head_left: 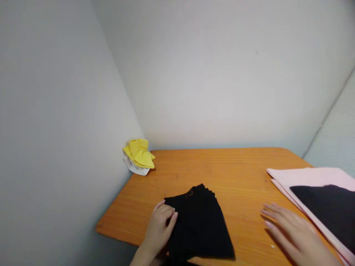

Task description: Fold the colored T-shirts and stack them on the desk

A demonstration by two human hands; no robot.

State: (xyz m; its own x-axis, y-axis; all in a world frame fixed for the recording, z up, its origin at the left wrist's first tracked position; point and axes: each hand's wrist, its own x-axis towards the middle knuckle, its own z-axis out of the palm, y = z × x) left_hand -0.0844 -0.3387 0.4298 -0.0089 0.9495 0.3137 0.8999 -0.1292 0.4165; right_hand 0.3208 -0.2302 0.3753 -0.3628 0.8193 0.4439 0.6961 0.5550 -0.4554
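Note:
A black garment [198, 225] with a gathered, ruffled far edge lies folded on the wooden table in front of me. Near that edge is a small reddish-brown mark. My left hand [161, 225] is at the garment's left side, fingers bent and closed over its edge; part of the grip is hidden. Off to the right, my right hand [295, 232] hovers low over the table, slightly blurred. Its fingers are stretched out and hold nothing, with the pink cloth just beyond it.
Pink folded cloth [307, 176] lies at the table's right, with a black piece of fabric [328, 207] on top. In the far left corner sits a yellow cloth [140, 153] over a white one [135, 169]. Walls border the orange-brown table [222, 166] behind and at left.

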